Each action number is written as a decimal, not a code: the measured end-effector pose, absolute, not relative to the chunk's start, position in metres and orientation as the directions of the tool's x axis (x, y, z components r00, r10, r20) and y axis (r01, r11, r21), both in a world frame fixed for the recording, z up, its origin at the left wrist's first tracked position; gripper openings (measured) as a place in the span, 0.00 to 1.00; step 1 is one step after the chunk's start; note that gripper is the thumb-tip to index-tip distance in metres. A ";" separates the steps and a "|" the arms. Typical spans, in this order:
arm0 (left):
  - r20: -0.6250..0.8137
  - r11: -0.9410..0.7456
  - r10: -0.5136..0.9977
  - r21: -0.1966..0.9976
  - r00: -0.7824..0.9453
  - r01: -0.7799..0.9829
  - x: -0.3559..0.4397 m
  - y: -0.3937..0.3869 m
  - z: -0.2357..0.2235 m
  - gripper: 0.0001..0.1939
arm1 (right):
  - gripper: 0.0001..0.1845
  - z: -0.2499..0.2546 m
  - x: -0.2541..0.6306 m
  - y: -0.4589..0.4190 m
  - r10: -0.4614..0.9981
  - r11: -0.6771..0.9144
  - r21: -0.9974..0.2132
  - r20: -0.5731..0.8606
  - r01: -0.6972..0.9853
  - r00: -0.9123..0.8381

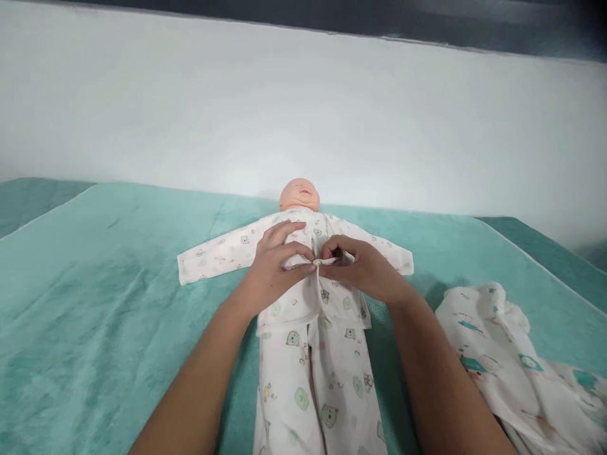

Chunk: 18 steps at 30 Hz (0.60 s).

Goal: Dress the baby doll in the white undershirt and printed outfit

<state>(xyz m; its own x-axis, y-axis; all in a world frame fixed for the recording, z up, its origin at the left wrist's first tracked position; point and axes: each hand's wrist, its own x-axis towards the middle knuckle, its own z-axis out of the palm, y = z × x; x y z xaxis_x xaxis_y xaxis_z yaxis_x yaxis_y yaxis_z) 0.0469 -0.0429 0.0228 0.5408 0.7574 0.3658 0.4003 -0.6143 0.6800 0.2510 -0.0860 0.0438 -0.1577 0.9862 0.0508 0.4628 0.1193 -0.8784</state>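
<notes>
A baby doll (300, 194) lies on its back, dressed in a white printed baby shirt (293, 306) with its sleeves spread to both sides. White printed pants (327, 392) cover its legs below the shirt hem. Over the belly, my left hand (281, 259) pinches the shirt's front edge between thumb and index finger, its other fingers raised. Close against it, my right hand (358, 265) grips the facing shirt edge with curled fingers. The fabric is drawn up between the fingertips, which hide whatever fastening is there.
A teal plush cover (118, 303) spreads under the doll. At the right lies a crumpled heap of white printed baby clothing (502, 354). Behind the doll's head rises a white wall (284, 95), with a dark band along its top.
</notes>
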 end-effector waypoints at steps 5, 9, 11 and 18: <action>0.340 -0.580 0.775 0.717 0.533 0.387 0.046 -0.041 0.024 0.06 | 0.07 0.025 0.248 -0.082 0.984 0.169 -0.946 0.145 0.276 -0.106; 0.316 -0.546 0.791 0.750 0.524 0.373 0.045 -0.040 0.024 0.06 | 0.07 0.022 0.250 -0.075 0.974 0.201 -0.962 0.176 0.188 -0.141; 0.310 -0.538 0.793 0.760 0.524 0.365 0.044 -0.039 0.024 0.06 | 0.09 0.023 0.249 -0.072 0.971 0.216 -0.959 0.192 0.186 -0.142; 0.315 -0.523 0.805 0.778 0.503 0.350 0.044 -0.039 0.024 0.07 | 0.09 0.023 0.242 -0.072 0.968 0.253 -0.946 0.245 0.203 -0.062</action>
